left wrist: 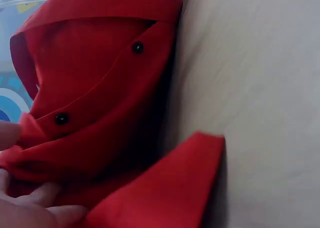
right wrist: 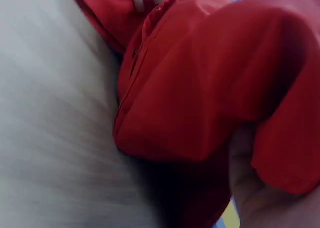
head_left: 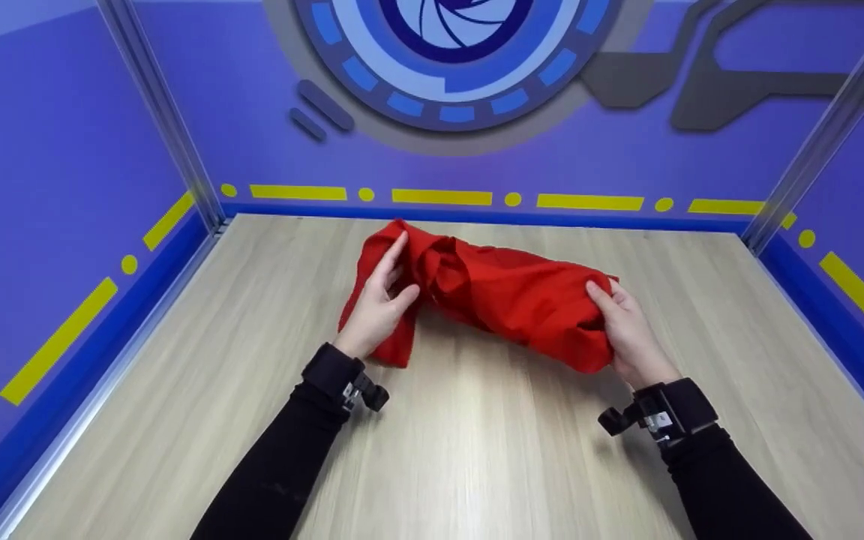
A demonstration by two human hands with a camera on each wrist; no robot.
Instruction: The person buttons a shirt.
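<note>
A red buttoned shirt (head_left: pixel 522 289) lies bunched across the wooden table, slanting from back left to front right. Dark round buttons along its front edge show in the left wrist view, on the shirt (left wrist: pixel 100 63). One strip of cloth, like a sleeve, hangs down by my left hand (head_left: pixel 379 311). That hand's fingers lie extended against the cloth, the thumb spread apart from them. At the shirt's right end, my right hand (head_left: pixel 631 334) grips a fold, thumb on top and most fingers hidden behind the cloth. In the right wrist view the fold (right wrist: pixel 290 148) drapes over this hand.
The pale wooden table (head_left: pixel 469 450) is enclosed by blue-purple panels at the back and sides. Metal posts (head_left: pixel 169 112) stand at the back corners. Both wrists wear black bands with small cameras (head_left: pixel 372 395).
</note>
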